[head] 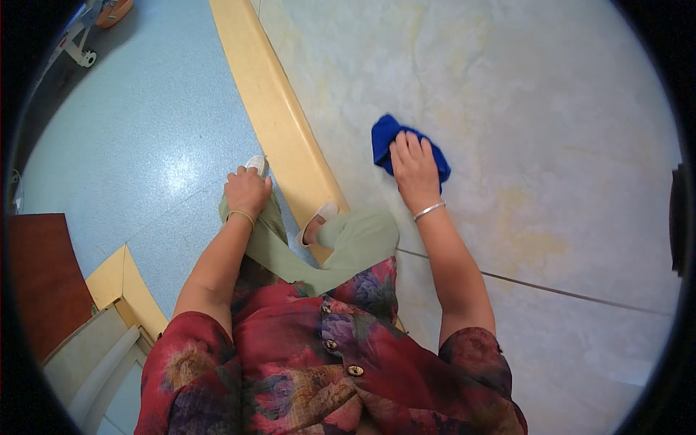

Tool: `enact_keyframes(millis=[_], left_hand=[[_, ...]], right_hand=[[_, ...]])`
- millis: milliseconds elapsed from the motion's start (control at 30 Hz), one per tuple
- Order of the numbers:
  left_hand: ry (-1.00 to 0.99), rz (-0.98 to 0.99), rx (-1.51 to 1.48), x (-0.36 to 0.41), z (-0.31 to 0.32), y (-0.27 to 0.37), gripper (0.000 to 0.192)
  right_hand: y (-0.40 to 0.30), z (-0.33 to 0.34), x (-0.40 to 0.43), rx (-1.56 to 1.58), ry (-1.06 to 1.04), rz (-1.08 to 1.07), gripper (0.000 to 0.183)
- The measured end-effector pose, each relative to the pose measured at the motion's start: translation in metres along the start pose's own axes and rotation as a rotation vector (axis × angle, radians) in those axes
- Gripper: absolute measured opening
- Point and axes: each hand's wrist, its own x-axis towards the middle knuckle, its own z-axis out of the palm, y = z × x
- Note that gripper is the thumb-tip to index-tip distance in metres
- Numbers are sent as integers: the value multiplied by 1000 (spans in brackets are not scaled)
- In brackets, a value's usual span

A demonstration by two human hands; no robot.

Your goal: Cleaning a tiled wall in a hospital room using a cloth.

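Observation:
My right hand [416, 171] presses a bunched blue cloth [384, 140] against the pale marble-patterned tile surface [544, 125]. The fingers lie over the cloth, and its edges stick out on both sides. A silver bracelet [429, 210] circles that wrist. My left hand [247, 190] rests on the left knee of my light green trousers [353, 239], holding no object. A thin yellowish band [241, 213] is around the left wrist.
A yellow skirting strip [272, 87] runs between the tiles and the speckled blue floor [136, 141]. Wheeled equipment with a caster [87, 58] stands at the upper left, beside an orange container [114, 13]. A reddish-brown panel [46, 272] is at the left. A dark object [677, 220] shows at the right rim.

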Motion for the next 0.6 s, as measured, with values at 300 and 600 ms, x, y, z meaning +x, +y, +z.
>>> enact_keyframes(millis=[300, 600], left_hand=[[12, 4, -26, 0, 0, -1, 40], [20, 23, -23, 0, 2, 0, 41]], right_hand=[[-1, -56, -94, 195, -39, 45, 27], [83, -175, -111, -249, 379, 349, 18]])
